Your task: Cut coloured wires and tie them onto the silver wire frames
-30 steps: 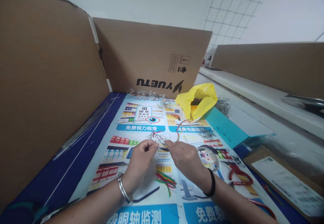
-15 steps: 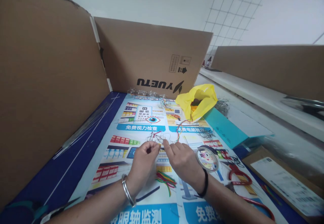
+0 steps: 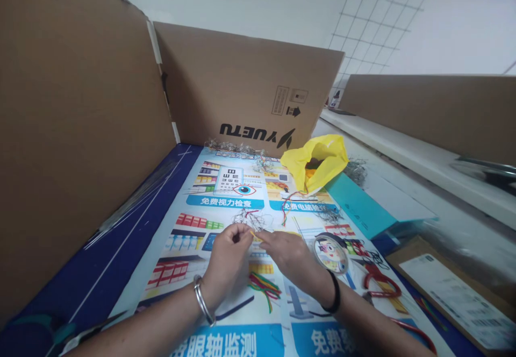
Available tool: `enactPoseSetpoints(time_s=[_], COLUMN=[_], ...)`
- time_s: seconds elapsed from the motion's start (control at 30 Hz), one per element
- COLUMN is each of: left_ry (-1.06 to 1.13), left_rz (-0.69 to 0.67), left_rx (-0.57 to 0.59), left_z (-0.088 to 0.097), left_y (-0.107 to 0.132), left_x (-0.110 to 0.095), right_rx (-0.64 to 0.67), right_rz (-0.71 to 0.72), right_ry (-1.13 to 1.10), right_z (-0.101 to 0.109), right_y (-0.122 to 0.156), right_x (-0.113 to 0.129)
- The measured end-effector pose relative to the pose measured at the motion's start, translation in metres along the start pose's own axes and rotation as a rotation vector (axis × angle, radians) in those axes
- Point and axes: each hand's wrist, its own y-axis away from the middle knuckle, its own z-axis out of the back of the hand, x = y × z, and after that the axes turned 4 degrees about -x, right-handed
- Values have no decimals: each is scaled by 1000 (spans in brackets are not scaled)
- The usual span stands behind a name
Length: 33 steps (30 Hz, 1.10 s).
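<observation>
Over the middle of the printed sheet, my left hand is closed in a pinch, with a silver bangle at the wrist. A short yellow thread runs from its fingertips towards the other hand. On that thread's right end, the fingers of my right hand are pressed together; a black band circles this wrist. Just beyond the fingertips lies a tangle of thin wires with a bit of red in it. Red, green and yellow cords lie in a bundle nearer to me, between the forearms.
Cardboard panels stand at the back and left. A yellow bag lies open at back right, cords trailing out. To the right are a tape roll, red-handled scissors, a turquoise box and a labelled package.
My right hand has turned flatter, its index finger drawn back from the wire tangle. The yellow thread now shows between both hands' fingertips. My left hand has hardly moved.
</observation>
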Motion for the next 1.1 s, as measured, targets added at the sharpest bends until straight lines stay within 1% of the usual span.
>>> enactPoseSetpoints(time_s=[0.1, 0.17, 0.23, 0.37, 0.47, 0.63, 0.73, 0.93, 1.03, 1.1], left_ry=[-17, -19, -12, 9, 25, 50, 56, 58, 82, 103], left_rz=[-11, -18, -19, -21, -34, -67, -56, -21, -16, -11], left_rx=[-1, -8, -11, -13, -23, -8, 3, 12, 39, 82], left_z=[1, 0, 0, -2, -4, -3, -3, -5, -6, -4], left_y=[0, -1, -1, 0, 2, 5, 6, 8, 8, 9], left_x=[0, 0, 1, 3, 5, 5, 3, 2, 2, 2], right_rx=[-36, -56, -64, -33, -31, -53, -38, -9, -34, -58], right_rz=[-137, -175, -141, 6, 70, 28, 6, 7, -15, -45], right_ry=[-104, -87, 39, 331, 412, 378, 338, 310, 268, 243], right_z=[2, 3, 5, 5, 2, -4, -7, -9, -9, -8], right_y=[-2, -2, 0, 4, 3, 3, 5, 8, 8, 7], right_x=[0, 1, 1, 6, 11, 19, 21, 20, 18, 17])
